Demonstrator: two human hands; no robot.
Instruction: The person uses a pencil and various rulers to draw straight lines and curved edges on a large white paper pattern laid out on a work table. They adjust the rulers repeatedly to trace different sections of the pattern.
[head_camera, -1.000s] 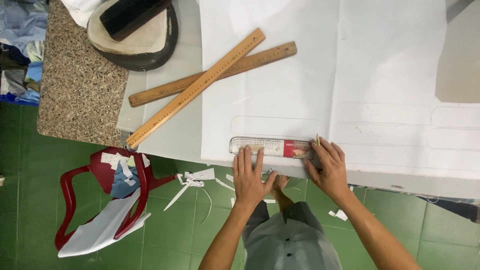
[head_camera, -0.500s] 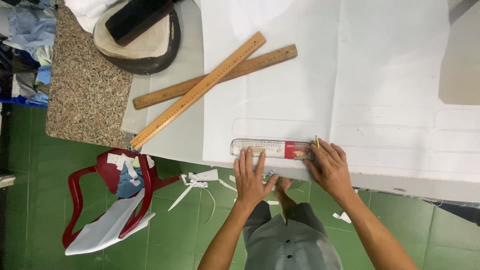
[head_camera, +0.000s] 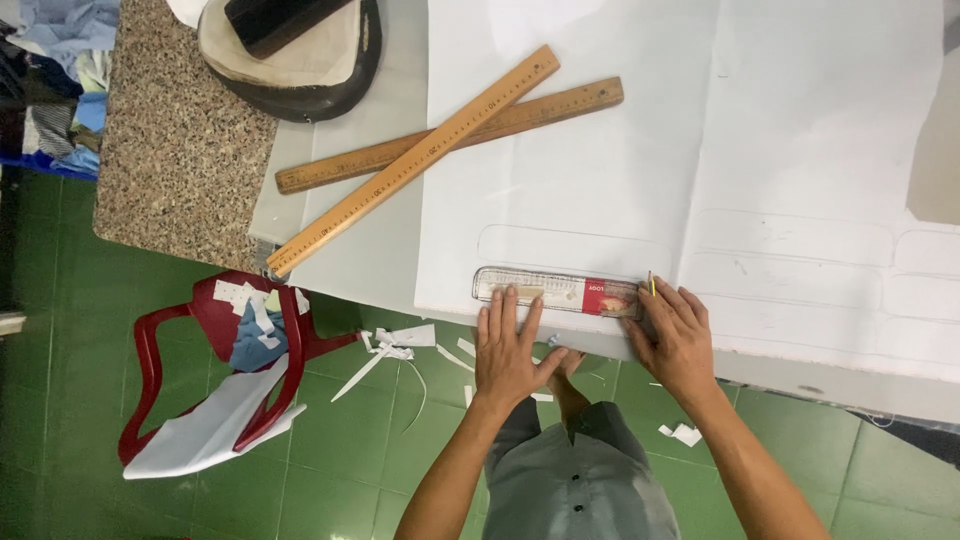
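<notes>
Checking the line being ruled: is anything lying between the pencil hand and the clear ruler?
Nothing visible does. The right hand holds its pencil at the clear ruler's right end; the left hand presses the ruler onto the white paper.

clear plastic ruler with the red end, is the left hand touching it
Touching: the head view shows the left hand with fingertips pressed flat on the clear plastic ruler.

A short clear ruler (head_camera: 555, 291) lies on the paper sheet (head_camera: 600, 180) near the table edge, with the left hand (head_camera: 508, 350) on it and the right hand (head_camera: 675, 335) at its right end, seemingly holding a pencil (head_camera: 651, 284). Two long wooden rulers (head_camera: 440, 140) lie crossed behind; a chair (head_camera: 215, 370) stands on the floor to the left.
</notes>
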